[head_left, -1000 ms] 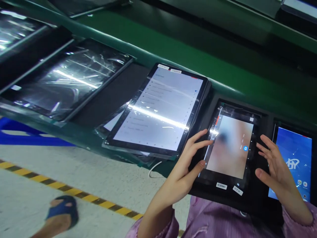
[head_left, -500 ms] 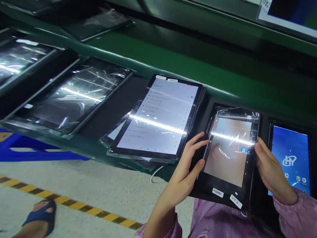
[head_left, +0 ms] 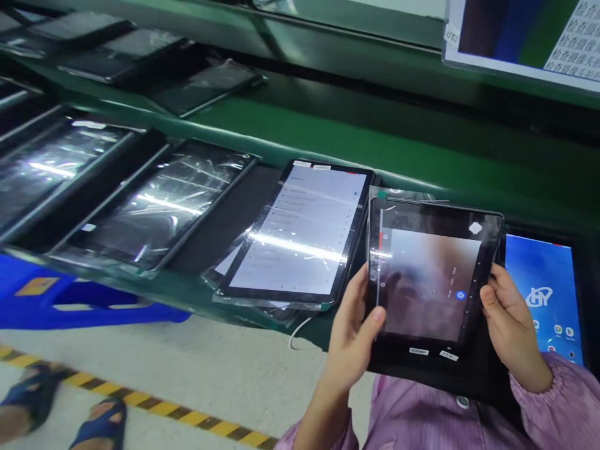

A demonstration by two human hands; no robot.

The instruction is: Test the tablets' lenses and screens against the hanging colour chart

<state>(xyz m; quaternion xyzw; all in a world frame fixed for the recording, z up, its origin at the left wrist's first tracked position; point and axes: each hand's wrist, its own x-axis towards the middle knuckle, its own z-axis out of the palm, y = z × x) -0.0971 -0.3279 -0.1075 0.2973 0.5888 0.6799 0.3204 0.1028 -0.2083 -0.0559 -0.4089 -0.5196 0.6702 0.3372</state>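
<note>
Both my hands hold a black tablet (head_left: 431,281) up off the belt, tilted toward me. Its screen shows a blurred camera picture, and a thin plastic film covers it. My left hand (head_left: 354,325) grips the tablet's left edge, with the thumb on the front. My right hand (head_left: 509,319) grips the right edge. Just beyond my right hand, a tablet with a blue screen (head_left: 539,281) lies on the belt. Left of the held tablet lies a tablet showing a white settings list (head_left: 295,231).
Several film-wrapped dark tablets (head_left: 164,206) lie along the green conveyor belt (head_left: 300,134). A printed sheet in a frame (head_left: 525,37) hangs at top right. Below are a blue stand (head_left: 70,300), yellow-and-black floor tape (head_left: 154,406) and a nearby person's sandalled foot (head_left: 100,425).
The black tablet has risen off the belt and tilted toward me, now gripped by both hands. My right hand has closed on its edge. The view has shifted, and the sandalled feet have moved.
</note>
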